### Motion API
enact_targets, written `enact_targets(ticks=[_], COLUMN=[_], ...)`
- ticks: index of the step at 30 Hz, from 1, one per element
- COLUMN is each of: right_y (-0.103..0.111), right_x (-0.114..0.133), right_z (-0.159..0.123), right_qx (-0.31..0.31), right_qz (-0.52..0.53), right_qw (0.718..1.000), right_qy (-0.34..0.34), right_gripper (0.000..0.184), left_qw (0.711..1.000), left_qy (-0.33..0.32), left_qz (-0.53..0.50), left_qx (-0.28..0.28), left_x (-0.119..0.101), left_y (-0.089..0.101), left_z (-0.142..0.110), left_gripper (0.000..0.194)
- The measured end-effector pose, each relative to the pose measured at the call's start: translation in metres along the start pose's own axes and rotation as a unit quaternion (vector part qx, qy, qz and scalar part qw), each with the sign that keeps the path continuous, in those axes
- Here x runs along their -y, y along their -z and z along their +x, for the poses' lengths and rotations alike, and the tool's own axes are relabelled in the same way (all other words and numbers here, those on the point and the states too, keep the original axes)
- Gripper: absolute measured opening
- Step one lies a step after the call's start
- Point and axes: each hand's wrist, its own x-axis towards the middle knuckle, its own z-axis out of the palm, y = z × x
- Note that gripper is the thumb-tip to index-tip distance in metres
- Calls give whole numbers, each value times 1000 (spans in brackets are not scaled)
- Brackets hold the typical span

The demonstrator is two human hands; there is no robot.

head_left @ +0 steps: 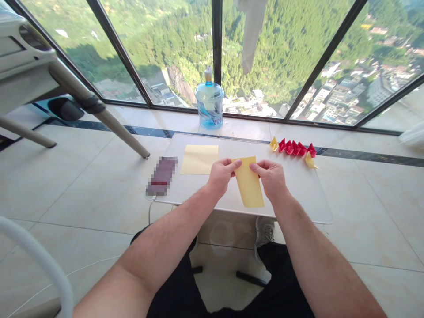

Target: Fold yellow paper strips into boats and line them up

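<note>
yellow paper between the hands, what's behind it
Around the yellow paper, held by the left hand and right hand, the white tabletop shows. The patch directly behind the paper is covered, so nothing there can be seen.

Single head-worn view; eye point above wearer's lap [288, 282], facing forward and down; left hand [221, 174] and right hand [273, 176] close, near mid-frame over low table [308, 190]; window [179, 48] farther off across top, bars splaying upward; hillside [288, 48] beyond, distant, seen from above.

Both bare arms [175, 238] stretch forward, left fingers [235, 165] and right fingers [256, 168] pinched near each other.
</note>
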Motion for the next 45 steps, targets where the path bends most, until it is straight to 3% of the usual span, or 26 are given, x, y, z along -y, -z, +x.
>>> enact_targets(ticks=[12,17,24,32,39,45], right_y=[-5,-3,-3,-3,-3,-8], right_x=[-2,-5,-11,-10,-7,-6], right_z=[-3,0,1,3,0,-1], right_qx=[-54,-46,0,-54,5,-36], right_qz=[75,62,28,-2,29,28], right_qw=[995,997,1000,998,1000,999], right_qy=[-36,-19,8,42,-2,15], right_gripper=[31,32,30,29,29,27], left_qw=[994,1000,998,996,993,993], left_qy=[-35,-13,-32,-39,-46,-46], left_qz=[-30,-4,42,78,112,112], left_qx=[-100,5,-23,-18,-6,-20], left_x=[-10,-9,-4,-5,-2,-3], left_y=[4,3,2,3,4,1], left_z=[2,0,-1,-2,-2,-2], left_gripper=[32,40,30,26,27,28])
